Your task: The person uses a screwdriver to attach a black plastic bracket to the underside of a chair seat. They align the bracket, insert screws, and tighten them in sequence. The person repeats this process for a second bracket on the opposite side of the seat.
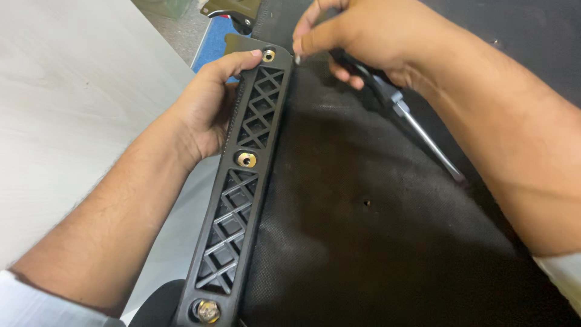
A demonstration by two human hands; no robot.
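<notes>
A long black plastic bracket (pixel 242 188) with a lattice of crossed ribs runs from the near edge to the far middle, lying along the left border of a black fabric panel (pixel 375 230); three brass-coloured fasteners sit in it, one at the far end (pixel 268 56), one in the middle (pixel 246 159), one at the near end (pixel 207 311); the left hand (pixel 209 103) is clenched around the bracket's far left side, thumb beside the far fastener; the right hand (pixel 357 39) pinches a small pale piece at the bracket's far right corner and also holds a screwdriver (pixel 417 130), whose metal shaft slants right and nearward over the fabric; a pale bench (pixel 66 103) lies to the left.
</notes>
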